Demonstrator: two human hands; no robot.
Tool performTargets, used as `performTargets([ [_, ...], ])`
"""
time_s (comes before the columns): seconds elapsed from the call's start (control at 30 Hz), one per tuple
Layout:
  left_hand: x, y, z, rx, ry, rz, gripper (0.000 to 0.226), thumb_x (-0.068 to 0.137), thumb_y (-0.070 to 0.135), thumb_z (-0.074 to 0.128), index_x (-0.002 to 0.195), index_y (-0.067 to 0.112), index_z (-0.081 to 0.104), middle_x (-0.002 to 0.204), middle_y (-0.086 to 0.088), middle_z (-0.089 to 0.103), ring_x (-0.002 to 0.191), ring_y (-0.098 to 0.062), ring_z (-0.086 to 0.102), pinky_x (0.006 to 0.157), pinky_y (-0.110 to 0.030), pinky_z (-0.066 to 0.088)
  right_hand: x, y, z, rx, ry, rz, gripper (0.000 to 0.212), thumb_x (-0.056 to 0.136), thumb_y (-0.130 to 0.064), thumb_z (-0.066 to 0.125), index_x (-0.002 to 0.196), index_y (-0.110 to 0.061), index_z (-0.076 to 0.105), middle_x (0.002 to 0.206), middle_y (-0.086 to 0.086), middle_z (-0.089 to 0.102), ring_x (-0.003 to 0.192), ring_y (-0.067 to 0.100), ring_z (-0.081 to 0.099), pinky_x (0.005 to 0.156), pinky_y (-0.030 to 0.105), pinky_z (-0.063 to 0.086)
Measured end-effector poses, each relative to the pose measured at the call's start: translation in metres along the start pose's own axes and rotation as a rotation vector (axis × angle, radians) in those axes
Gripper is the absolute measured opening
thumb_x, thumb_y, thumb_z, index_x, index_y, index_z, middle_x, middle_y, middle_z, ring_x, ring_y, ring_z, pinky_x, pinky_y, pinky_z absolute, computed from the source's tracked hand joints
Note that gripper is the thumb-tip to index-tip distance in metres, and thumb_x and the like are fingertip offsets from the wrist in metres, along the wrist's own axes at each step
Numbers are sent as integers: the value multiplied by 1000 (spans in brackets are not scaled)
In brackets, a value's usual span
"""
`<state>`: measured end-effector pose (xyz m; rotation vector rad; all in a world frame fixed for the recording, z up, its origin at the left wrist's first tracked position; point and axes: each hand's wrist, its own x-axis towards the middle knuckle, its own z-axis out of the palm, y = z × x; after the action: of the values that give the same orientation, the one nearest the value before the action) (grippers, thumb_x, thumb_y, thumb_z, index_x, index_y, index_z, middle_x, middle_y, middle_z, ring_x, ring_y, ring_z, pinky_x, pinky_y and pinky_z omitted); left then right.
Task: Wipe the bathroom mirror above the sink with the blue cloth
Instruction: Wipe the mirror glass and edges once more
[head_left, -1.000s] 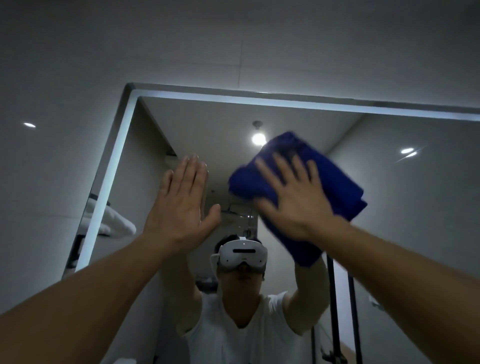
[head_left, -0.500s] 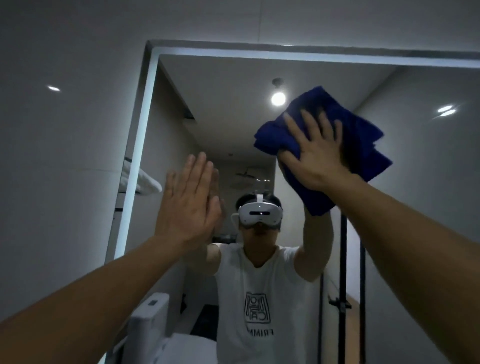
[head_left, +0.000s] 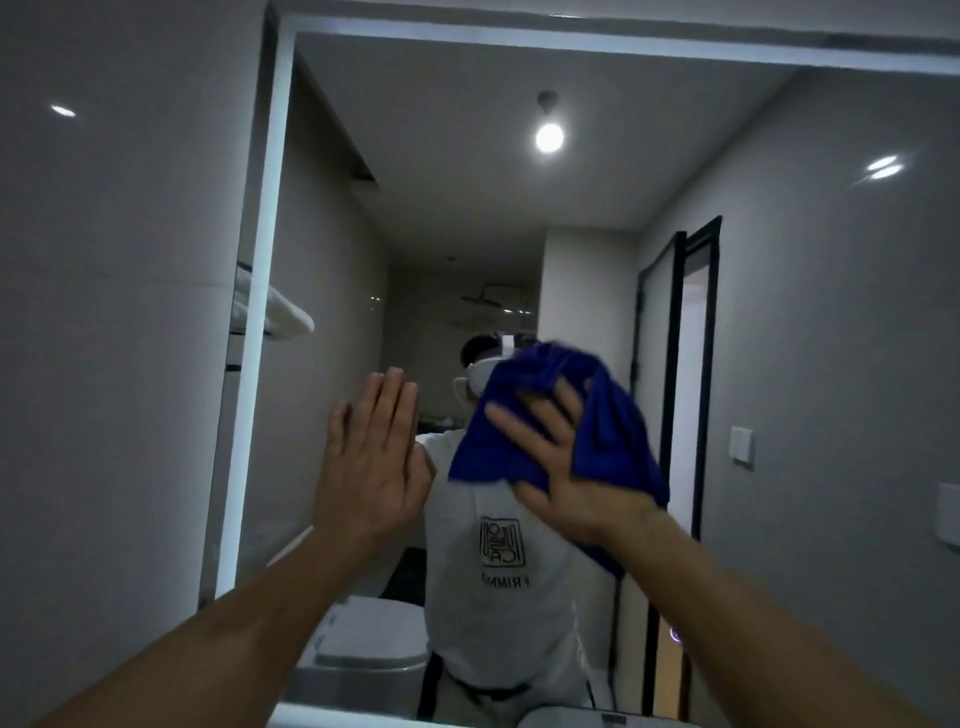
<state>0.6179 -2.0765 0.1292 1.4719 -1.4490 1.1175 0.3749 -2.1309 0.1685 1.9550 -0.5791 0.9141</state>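
Note:
The mirror (head_left: 457, 197) fills most of the view, with a lit white strip along its left and top edges. A crumpled blue cloth (head_left: 613, 426) lies flat against the glass near the middle. My right hand (head_left: 566, 467) presses it there with spread, straight fingers. Just to its left, my left hand (head_left: 371, 462) is held up flat at the glass, fingers straight and together, holding nothing. Whether it touches the glass I cannot tell. The sink is out of view below.
A grey wall (head_left: 119, 312) flanks the mirror on the left. The glass reflects a person in a white shirt, a toilet (head_left: 369, 644), a black-framed door (head_left: 691, 374), a towel shelf (head_left: 270, 312) and a ceiling lamp (head_left: 549, 136).
My right hand has slid the blue cloth down the glass from the upper part to the middle. The view has tilted down; my left hand stays flat, left of the cloth.

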Motion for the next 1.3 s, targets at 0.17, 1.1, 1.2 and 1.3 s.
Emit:
performTargets([
  [0.17, 0, -1, 4, -8, 16, 5, 67, 98, 42, 23, 157, 12, 12, 166, -10, 11, 153, -25, 7, 122, -47, 7, 64, 20, -21, -42, 60, 397, 74, 91, -59, 33, 157, -36, 7, 165, 5, 7, 150, 33, 0, 119, 55, -6],
  [1.1, -105, -40, 23, -1, -72, 101, 68, 100, 41, 23, 158, 7, 13, 166, -12, 2, 154, -26, -2, 123, -48, -1, -72, -115, 48, -69, 1, 350, 78, 87, -56, 45, 156, -31, 17, 159, 10, 20, 144, 42, 18, 119, 59, -5],
  [1.2, -116, -43, 30, 36, -84, 89, 71, 98, 41, 26, 158, 12, 1, 165, -8, -7, 154, -25, -6, 123, -48, -2, -133, -162, 83, -66, -61, 81, 78, 83, -54, 55, 153, -32, 27, 154, 7, 29, 144, 39, 20, 119, 59, -3],
  [1.3, -116, -42, 31, 43, -63, 102, 73, 97, 40, 26, 157, 13, -3, 165, -9, -6, 153, -27, -2, 122, -51, 2, -182, -181, 104, -53, -60, -154, 61, 91, -42, 53, 148, -29, 35, 157, 3, 28, 152, 29, 7, 121, 53, -4],
])
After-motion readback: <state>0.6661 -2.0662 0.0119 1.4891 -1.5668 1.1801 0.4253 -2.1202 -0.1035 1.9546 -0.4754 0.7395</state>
